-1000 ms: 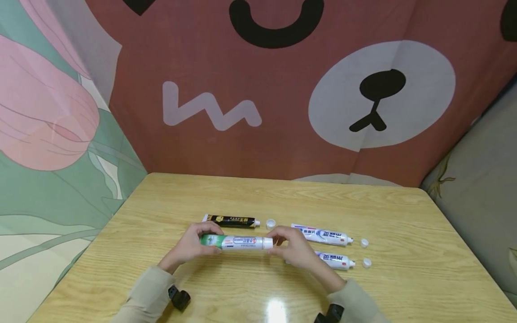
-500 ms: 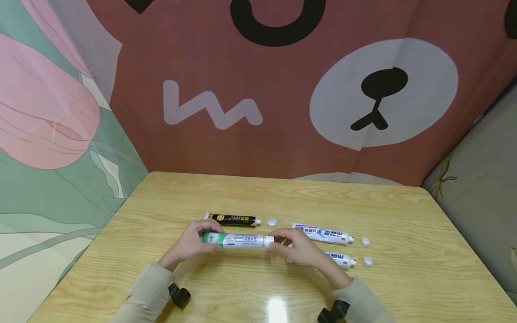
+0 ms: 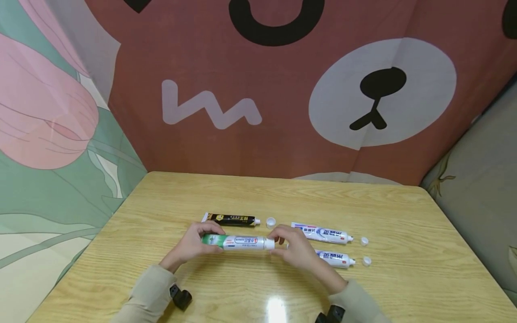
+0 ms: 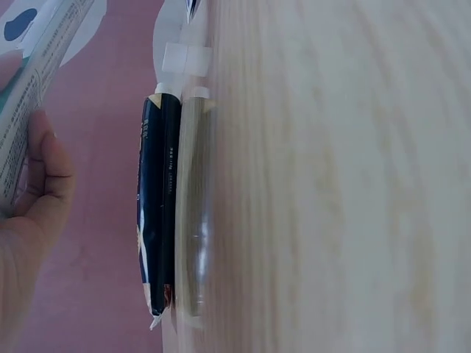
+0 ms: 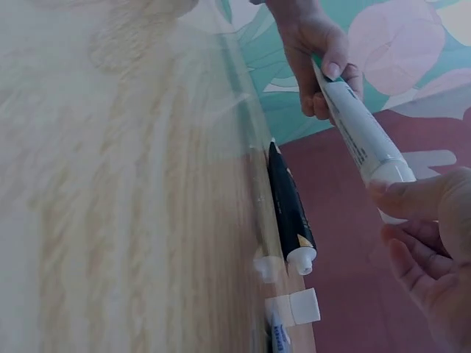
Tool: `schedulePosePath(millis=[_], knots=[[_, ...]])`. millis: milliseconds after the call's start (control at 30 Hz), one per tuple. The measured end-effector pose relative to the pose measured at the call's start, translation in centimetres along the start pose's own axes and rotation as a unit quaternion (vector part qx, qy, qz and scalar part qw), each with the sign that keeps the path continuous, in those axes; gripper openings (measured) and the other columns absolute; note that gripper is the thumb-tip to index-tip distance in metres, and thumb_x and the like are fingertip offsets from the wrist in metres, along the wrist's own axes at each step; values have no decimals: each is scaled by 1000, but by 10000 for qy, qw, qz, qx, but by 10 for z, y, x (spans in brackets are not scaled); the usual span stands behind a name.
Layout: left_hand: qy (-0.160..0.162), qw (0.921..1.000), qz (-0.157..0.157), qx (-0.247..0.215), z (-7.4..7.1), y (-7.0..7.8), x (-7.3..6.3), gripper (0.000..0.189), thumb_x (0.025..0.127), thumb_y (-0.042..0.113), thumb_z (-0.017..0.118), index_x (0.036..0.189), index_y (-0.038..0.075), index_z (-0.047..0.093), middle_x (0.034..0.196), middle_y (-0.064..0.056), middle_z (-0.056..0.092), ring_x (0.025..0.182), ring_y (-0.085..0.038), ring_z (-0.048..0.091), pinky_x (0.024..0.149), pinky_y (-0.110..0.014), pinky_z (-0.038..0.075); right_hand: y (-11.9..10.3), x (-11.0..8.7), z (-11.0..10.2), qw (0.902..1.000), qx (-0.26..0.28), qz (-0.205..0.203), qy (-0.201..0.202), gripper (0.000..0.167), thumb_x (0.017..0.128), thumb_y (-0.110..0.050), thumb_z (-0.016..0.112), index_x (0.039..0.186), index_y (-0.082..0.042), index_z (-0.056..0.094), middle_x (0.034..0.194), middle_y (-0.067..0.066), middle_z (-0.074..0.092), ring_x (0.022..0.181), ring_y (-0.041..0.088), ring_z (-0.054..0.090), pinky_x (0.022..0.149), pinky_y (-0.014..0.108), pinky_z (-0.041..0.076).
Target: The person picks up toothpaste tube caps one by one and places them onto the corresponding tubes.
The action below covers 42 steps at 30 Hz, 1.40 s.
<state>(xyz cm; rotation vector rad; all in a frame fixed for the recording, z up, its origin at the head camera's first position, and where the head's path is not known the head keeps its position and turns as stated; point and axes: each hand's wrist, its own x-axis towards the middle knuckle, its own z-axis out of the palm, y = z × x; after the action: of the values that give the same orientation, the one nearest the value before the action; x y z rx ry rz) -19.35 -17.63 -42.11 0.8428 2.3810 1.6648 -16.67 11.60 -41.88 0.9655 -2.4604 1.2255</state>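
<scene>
A green and white toothpaste tube (image 3: pixel 244 242) is held level above the table, its white cap (image 3: pixel 269 243) pointing right. My left hand (image 3: pixel 195 244) grips the green tail end between thumb and fingers. At the other end, my right hand (image 3: pixel 295 246) has thumb and fingers on the white cap, as the right wrist view shows too. Behind the tube lies a black toothpaste tube (image 3: pixel 234 220) with its nozzle bare and a loose white cap (image 3: pixel 270 222) beside it. Two white and blue tubes, the rear one (image 3: pixel 323 233) and the front one (image 3: pixel 336 259), lie uncapped; my right hand partly covers the front one.
Two small white caps, one farther back (image 3: pixel 364 242) and one nearer (image 3: pixel 366 261), lie right of the white and blue tubes. The wooden table (image 3: pixel 194 188) ends at a cloth backdrop (image 3: pixel 282 89) with a printed bear.
My right hand shifted slightly right and turned at the cap, then came back to much the same pose. The left hand keeps its grip on the tube, and the tubes on the table stay put.
</scene>
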Motion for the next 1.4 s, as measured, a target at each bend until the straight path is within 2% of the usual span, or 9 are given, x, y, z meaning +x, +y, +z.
schedulePosePath(millis=[133,300,533,800,967,1067,1133,1233,1400], knots=[[33,10000,-70,-55,1,0,0,30,66,-6,74,95,-3,66,100,-16,60,85,-18,53,68,-30,46,0,-1,-2,9998,-106,-158,7,35,65,-1,77,97,-7,63,93,0,63,72,10,54,62,22,47],[106,9997,-99,-180,0,3,0,31,67,-2,76,96,1,66,102,-14,59,89,-22,52,73,-32,44,2,-2,-11,9988,299,35,-397,44,74,-11,74,115,-3,58,104,6,60,83,15,57,65,26,49],[89,9996,-8,-256,-2,5,0,31,67,-1,76,96,0,66,102,-16,59,89,-23,53,73,-32,45,3,-1,-15,9968,365,154,-700,26,86,-17,63,105,0,64,82,-1,62,73,9,57,64,25,49],[155,9997,21,-177,-2,5,0,32,66,-1,77,95,0,66,101,-18,59,89,-21,53,73,-32,45,-1,0,-6,9990,-144,-406,91,30,70,-5,75,99,-2,66,84,3,65,70,12,57,62,26,49],[150,9996,39,-220,-3,4,-1,32,64,-4,77,95,-2,66,102,-22,58,89,-19,53,72,-30,45,0,0,0,9881,-796,-1142,655,33,62,-3,79,93,-4,67,88,5,67,72,14,61,66,24,50],[155,9996,57,-229,-3,4,-2,32,64,-4,77,95,-3,66,101,-20,59,88,-19,53,72,-31,44,0,0,0,9819,-1072,-1388,720,36,61,-5,80,94,-4,66,92,7,66,75,15,62,69,26,51],[179,9996,40,-232,-4,5,-3,33,64,-3,77,95,-2,66,101,-17,59,88,-20,53,72,-31,44,-1,0,-3,9869,-940,-1217,494,39,65,-8,78,101,-4,64,97,8,65,78,17,61,69,27,51],[232,9994,21,-250,-5,6,-4,33,64,-4,76,95,-3,66,101,-16,59,87,-20,53,71,-31,45,-2,-1,-9,9979,-344,-549,-25,42,75,-13,73,113,-1,59,99,6,63,80,16,59,67,27,50],[241,9994,19,-235,-5,7,-4,33,63,-3,77,95,-3,66,101,-15,60,88,-19,54,72,-31,45,-1,-1,-12,9970,322,142,-686,25,89,-20,58,107,-3,63,82,2,63,71,7,55,61,23,47]])
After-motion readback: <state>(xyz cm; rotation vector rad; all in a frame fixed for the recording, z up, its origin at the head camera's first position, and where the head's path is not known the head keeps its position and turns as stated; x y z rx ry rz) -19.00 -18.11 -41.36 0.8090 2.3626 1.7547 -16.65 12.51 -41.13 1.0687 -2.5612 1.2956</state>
